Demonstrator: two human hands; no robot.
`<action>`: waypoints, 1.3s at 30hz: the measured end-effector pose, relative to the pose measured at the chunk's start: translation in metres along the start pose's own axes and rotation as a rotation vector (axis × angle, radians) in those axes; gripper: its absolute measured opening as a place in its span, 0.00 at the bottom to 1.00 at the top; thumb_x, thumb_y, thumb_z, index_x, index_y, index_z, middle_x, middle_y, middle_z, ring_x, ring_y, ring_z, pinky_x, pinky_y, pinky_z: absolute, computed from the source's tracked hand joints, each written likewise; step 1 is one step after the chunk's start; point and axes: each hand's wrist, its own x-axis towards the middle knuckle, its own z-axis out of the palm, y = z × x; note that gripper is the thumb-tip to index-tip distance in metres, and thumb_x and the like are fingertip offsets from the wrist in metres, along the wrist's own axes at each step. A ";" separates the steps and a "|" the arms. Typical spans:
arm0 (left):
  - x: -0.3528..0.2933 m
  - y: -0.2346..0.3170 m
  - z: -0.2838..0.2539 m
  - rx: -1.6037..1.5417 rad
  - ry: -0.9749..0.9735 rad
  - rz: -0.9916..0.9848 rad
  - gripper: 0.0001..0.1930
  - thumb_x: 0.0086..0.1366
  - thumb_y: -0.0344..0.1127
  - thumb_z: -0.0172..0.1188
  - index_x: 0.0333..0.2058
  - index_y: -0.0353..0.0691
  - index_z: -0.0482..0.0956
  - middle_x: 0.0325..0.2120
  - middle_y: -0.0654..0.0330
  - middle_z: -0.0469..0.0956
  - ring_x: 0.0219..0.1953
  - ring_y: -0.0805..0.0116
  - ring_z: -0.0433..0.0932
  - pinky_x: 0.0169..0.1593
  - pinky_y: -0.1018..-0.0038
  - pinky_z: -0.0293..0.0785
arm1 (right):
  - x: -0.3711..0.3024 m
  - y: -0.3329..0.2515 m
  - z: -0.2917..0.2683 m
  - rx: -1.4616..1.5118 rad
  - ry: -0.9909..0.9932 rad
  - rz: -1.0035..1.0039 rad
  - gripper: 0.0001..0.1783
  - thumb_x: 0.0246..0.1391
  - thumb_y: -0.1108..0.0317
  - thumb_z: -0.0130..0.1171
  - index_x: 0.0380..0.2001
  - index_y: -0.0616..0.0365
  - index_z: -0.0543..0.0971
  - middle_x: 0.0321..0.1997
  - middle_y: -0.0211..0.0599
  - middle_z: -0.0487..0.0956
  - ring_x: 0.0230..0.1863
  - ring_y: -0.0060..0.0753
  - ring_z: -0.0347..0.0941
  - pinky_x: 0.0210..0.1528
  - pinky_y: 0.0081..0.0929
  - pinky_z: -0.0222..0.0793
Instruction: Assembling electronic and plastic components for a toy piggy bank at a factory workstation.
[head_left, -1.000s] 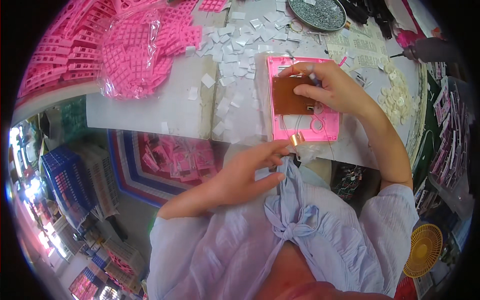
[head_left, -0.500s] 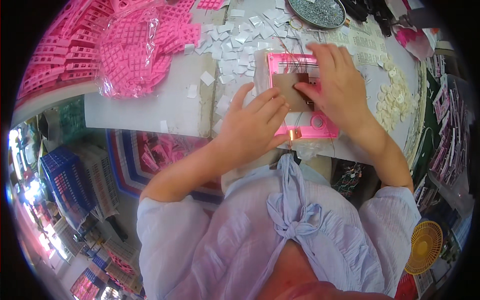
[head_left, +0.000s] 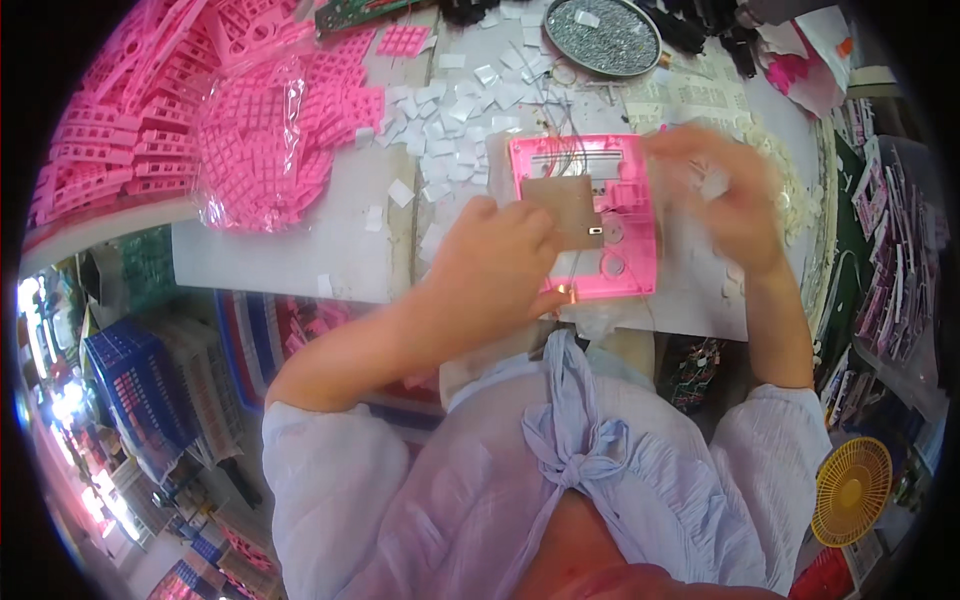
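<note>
A pink plastic casing (head_left: pixel 643 265) lies on the table in front of me, with thin wires (head_left: pixel 568 150) running over its far edge. Inside it sits a flat brown board (head_left: pixel 568 200) with a small dark-and-white part at one corner. My left hand (head_left: pixel 500 250) is closed, its curled fingers on the board's left edge. The thumb reaches the casing's near edge beside a small shiny copper-coloured piece (head_left: pixel 566 293). My right hand (head_left: pixel 725 195) is raised just right of the casing, smeared by motion. A whitish piece shows by its fingers; whether it is held is unclear.
White round pieces (head_left: pixel 797 200) lie at the right. Small white squares (head_left: pixel 450 130) are scattered beyond the casing, near a round tray (head_left: pixel 549 30) of tiny metal parts. Pink parts (head_left: pixel 260 150), some bagged, pile up at the left. A yellow basket (head_left: pixel 852 492) stands lower right.
My right hand has left the brown board and moved right, toward the white round pieces. My left fingers have curled in more on the board. The view has shifted slightly.
</note>
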 end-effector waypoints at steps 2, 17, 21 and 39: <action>0.034 -0.022 -0.038 -0.298 -0.185 0.044 0.19 0.60 0.47 0.66 0.43 0.39 0.83 0.39 0.57 0.82 0.44 0.61 0.80 0.47 0.64 0.73 | 0.013 -0.004 -0.053 -0.061 0.766 -0.014 0.09 0.61 0.70 0.60 0.33 0.68 0.79 0.36 0.39 0.83 0.32 0.27 0.76 0.39 0.23 0.71; 0.267 -0.115 0.001 0.277 0.688 0.119 0.12 0.58 0.41 0.57 0.24 0.43 0.85 0.30 0.55 0.83 0.40 0.56 0.81 0.49 0.55 0.67 | 0.071 0.020 -0.051 0.390 0.637 0.133 0.12 0.58 0.69 0.61 0.41 0.66 0.76 0.20 0.32 0.73 0.19 0.25 0.69 0.25 0.23 0.65; 0.274 -0.105 -0.021 0.357 0.482 -0.004 0.11 0.58 0.39 0.57 0.25 0.45 0.87 0.29 0.55 0.85 0.38 0.57 0.83 0.49 0.55 0.68 | 0.072 0.007 -0.040 0.396 0.594 0.131 0.13 0.57 0.69 0.63 0.41 0.65 0.76 0.21 0.32 0.74 0.20 0.24 0.71 0.24 0.22 0.65; 0.202 -0.123 -0.050 0.159 0.793 -0.144 0.14 0.62 0.45 0.60 0.28 0.41 0.85 0.27 0.53 0.84 0.33 0.50 0.83 0.44 0.55 0.72 | 0.051 0.004 -0.009 0.452 0.402 0.041 0.18 0.62 0.70 0.58 0.52 0.71 0.73 0.28 0.32 0.74 0.29 0.24 0.71 0.49 0.38 0.76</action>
